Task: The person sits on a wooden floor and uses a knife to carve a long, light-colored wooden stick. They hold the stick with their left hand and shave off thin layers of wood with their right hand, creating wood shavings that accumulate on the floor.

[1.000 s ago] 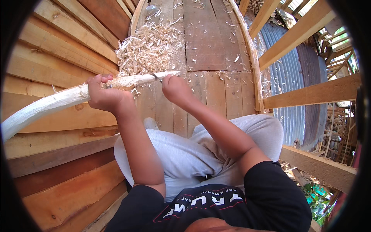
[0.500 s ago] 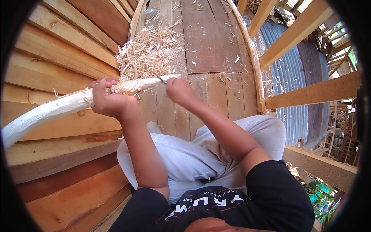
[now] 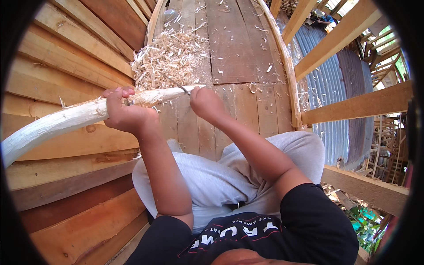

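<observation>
A long curved pole (image 3: 57, 123) of pale peeled wood runs from the left edge to a tapered end in front of me. My left hand (image 3: 128, 110) is closed around it a little short of that end, palm side showing. Close to the tapered tip, my right hand (image 3: 206, 102) makes a fist around a knife. Its thin dark blade (image 3: 179, 85) slants up and left across the pole's far side. The knife's handle is hidden in the fist. Rough, browner wood shows on the pole between my hands.
Curled wood shavings (image 3: 170, 59) are heaped on the plank floor (image 3: 240, 44) beyond the pole. A small clear cup (image 3: 170, 15) lies past them. Board walling (image 3: 75, 84) stands close on the left. A timber railing (image 3: 357, 106) borders the right, with corrugated metal sheets (image 3: 333, 101) below.
The knife blade has turned and now shows longer, pointing up and left over the shavings. Both hands keep nearly the same places on the pole and knife.
</observation>
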Action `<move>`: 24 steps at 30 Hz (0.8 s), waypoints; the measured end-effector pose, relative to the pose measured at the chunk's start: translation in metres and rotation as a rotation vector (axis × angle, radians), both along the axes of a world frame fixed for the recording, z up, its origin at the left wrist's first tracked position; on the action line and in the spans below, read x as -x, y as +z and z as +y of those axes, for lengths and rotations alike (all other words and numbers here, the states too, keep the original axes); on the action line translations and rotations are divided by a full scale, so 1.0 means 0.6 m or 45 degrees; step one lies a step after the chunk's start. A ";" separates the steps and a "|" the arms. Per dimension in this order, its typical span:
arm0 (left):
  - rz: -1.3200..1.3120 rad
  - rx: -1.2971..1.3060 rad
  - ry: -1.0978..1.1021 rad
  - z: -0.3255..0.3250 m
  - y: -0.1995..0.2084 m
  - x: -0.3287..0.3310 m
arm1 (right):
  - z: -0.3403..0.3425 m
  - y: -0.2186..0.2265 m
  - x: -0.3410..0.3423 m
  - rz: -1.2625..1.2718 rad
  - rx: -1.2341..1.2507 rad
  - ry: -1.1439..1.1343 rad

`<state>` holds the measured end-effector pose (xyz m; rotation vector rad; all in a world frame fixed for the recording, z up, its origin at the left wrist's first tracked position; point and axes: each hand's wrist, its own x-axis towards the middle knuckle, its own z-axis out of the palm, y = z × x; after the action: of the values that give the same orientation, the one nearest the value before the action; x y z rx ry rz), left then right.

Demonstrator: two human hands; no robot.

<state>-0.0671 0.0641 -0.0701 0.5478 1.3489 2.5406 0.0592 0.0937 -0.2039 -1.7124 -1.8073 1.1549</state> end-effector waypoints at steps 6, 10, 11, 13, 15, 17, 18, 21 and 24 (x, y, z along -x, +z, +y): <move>0.027 -0.015 -0.044 -0.001 0.002 -0.002 | 0.010 -0.037 -0.007 0.098 -0.004 -0.016; -0.042 -0.014 -0.035 0.006 0.005 -0.004 | 0.026 -0.049 -0.027 0.024 -0.020 -0.160; -0.039 -0.017 -0.033 0.005 0.006 -0.001 | 0.023 -0.035 -0.020 0.028 -0.004 -0.107; -0.035 -0.014 -0.024 -0.002 0.000 0.007 | 0.002 -0.004 0.002 0.031 0.036 0.007; -0.067 -0.004 -0.045 0.000 0.004 -0.011 | 0.021 -0.065 -0.027 0.026 0.067 -0.119; -0.046 -0.024 -0.049 0.002 0.008 -0.009 | 0.025 -0.044 -0.026 -0.007 0.097 -0.191; -0.018 -0.029 -0.055 -0.002 0.007 -0.007 | 0.022 -0.035 -0.021 0.005 0.071 -0.134; 0.003 -0.078 -0.079 -0.002 0.001 -0.002 | 0.014 -0.038 -0.015 0.124 0.082 -0.054; 0.022 -0.094 -0.128 0.010 0.010 -0.025 | 0.042 -0.157 -0.061 -0.164 -0.182 0.051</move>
<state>-0.0518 0.0698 -0.0642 0.6367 1.2051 2.5178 0.0956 0.1187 -0.2979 -1.7089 -1.9584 0.9248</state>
